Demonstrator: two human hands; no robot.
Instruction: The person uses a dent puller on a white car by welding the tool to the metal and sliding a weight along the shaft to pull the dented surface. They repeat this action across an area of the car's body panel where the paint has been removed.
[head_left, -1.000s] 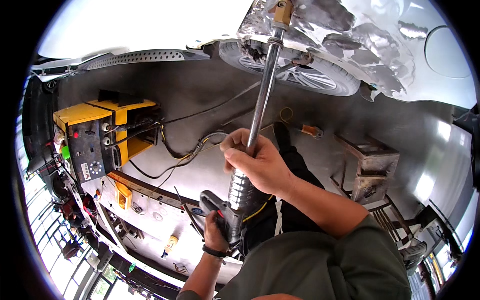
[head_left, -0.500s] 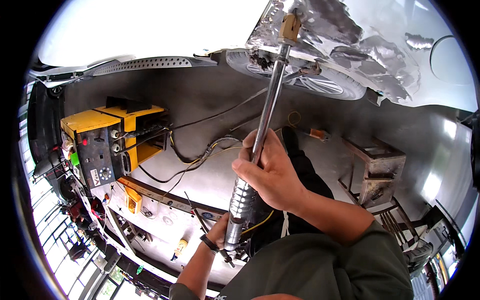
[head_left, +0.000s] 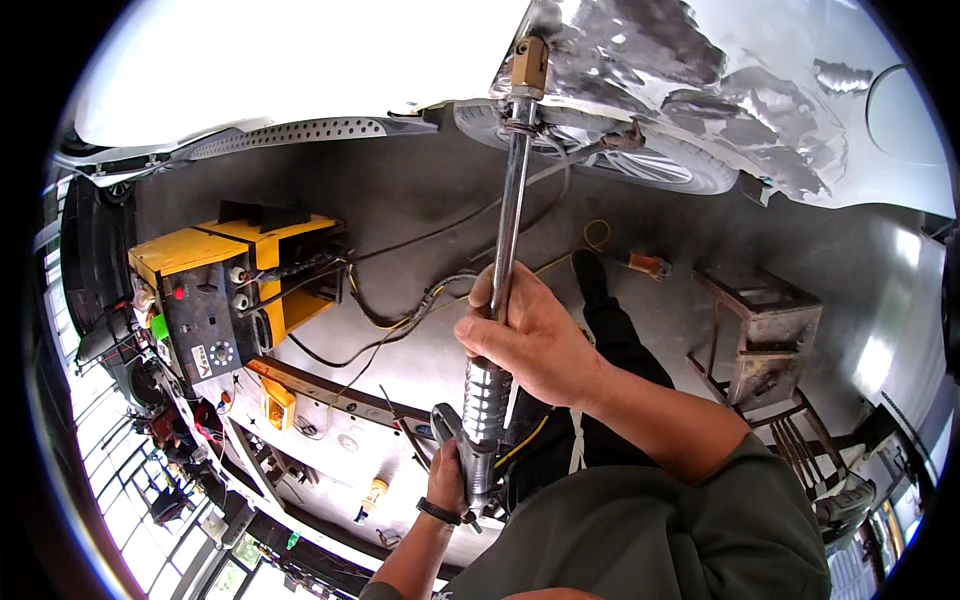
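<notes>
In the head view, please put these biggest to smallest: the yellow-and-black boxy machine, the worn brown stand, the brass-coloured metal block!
1. Yellow-and-black boxy machine
2. Worn brown stand
3. Brass-coloured metal block

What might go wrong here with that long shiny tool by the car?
The bare right hand is closed around the metal rod, close to the ribbed cylinder; if that cylinder slides, the hand might get pinched.
The brass-coloured fitting is up by the scraped car panel, so a slip could mark it further.
Cables lie near the person's shoe; a foot might catch on them.
</notes>
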